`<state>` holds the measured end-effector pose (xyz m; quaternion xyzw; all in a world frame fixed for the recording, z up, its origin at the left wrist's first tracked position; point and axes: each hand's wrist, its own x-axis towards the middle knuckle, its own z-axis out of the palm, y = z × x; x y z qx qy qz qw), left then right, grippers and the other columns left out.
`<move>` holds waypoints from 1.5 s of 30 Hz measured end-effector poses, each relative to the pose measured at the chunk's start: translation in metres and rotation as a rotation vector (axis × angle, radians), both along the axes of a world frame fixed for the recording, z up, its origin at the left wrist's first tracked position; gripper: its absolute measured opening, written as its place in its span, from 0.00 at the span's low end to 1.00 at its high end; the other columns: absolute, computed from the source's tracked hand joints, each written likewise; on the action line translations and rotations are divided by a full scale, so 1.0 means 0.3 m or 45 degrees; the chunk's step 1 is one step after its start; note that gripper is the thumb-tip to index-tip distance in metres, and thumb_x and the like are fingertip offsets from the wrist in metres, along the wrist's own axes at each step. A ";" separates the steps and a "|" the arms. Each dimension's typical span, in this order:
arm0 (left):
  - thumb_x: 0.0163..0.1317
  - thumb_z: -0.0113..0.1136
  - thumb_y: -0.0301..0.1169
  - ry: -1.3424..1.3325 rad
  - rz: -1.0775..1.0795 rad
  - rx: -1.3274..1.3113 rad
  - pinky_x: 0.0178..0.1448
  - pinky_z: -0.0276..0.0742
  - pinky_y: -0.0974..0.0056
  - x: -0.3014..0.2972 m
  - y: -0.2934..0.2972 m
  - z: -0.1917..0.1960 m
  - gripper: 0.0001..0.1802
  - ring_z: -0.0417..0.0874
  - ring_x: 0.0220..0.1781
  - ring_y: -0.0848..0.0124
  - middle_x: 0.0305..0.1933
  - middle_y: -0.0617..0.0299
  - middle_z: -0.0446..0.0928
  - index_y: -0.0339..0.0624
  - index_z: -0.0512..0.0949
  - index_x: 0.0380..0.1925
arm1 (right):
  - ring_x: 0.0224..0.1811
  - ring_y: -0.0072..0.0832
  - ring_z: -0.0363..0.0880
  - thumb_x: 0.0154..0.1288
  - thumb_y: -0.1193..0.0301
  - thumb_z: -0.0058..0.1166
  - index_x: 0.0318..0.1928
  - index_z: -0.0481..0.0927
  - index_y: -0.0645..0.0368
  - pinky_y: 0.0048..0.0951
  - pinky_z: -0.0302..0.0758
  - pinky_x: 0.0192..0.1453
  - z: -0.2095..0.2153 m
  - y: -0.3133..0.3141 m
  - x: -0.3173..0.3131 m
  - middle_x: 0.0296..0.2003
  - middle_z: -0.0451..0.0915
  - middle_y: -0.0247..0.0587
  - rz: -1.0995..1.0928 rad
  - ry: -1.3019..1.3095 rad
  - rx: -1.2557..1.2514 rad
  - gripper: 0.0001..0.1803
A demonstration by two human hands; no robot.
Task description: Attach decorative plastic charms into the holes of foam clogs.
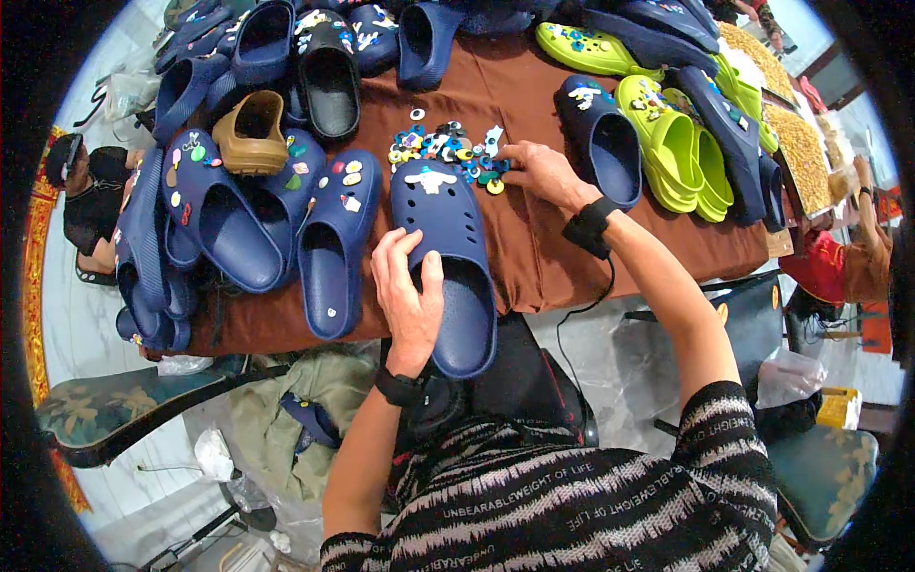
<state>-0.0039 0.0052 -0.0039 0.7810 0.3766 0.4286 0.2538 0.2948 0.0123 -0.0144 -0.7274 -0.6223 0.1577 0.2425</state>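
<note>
A navy clog (464, 319) with a row of holes lies toe-away at the table's front edge, its heel overhanging. One white long-eared character charm (432, 178) sits on its toe. My left hand (408, 296) grips the clog's left side, with the thumb at the opening. Just beyond the toe is a loose pile of small colourful shoe charms (440, 143), blue, white, yellow and black. My right hand (551, 174) reaches to the pile's right edge, fingers stretched out and slightly apart. Nothing held shows between its fingertips.
Decorated navy clogs (340, 243) crowd the left and far side, with a brown clog (252, 133) on top and a black one (329, 86). Lime-green clogs (672, 153) stand right, beside a navy one (610, 143). A cable hangs from my right wristband (591, 227). Chairs (124, 405) flank me.
</note>
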 end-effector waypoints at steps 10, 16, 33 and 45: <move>0.71 0.55 0.35 0.036 -0.015 -0.026 0.72 0.64 0.52 0.000 -0.002 0.013 0.17 0.72 0.65 0.50 0.60 0.45 0.73 0.35 0.76 0.53 | 0.44 0.54 0.84 0.64 0.66 0.61 0.49 0.82 0.59 0.52 0.79 0.51 -0.005 0.028 0.008 0.39 0.86 0.57 0.056 -0.198 0.006 0.15; 0.71 0.55 0.35 0.012 -0.014 -0.038 0.72 0.64 0.51 -0.002 -0.003 0.014 0.17 0.72 0.65 0.50 0.60 0.45 0.73 0.35 0.76 0.53 | 0.30 0.24 0.82 0.71 0.63 0.54 0.41 0.83 0.66 0.30 0.78 0.37 0.058 -0.001 -0.054 0.29 0.83 0.39 -0.114 0.690 0.086 0.15; 0.71 0.55 0.36 0.011 -0.005 -0.035 0.72 0.64 0.51 0.000 -0.001 0.007 0.17 0.72 0.65 0.49 0.60 0.45 0.72 0.36 0.76 0.52 | 0.26 0.22 0.80 0.69 0.67 0.61 0.35 0.80 0.66 0.27 0.79 0.29 0.080 0.067 -0.182 0.27 0.81 0.37 0.224 0.784 -0.085 0.12; 0.72 0.55 0.36 0.026 -0.008 -0.058 0.73 0.63 0.51 0.004 -0.004 0.016 0.18 0.72 0.65 0.49 0.60 0.44 0.72 0.34 0.76 0.53 | 0.25 0.38 0.87 0.71 0.58 0.57 0.38 0.82 0.66 0.41 0.84 0.37 0.132 0.129 -0.202 0.28 0.85 0.51 0.291 0.196 -0.433 0.19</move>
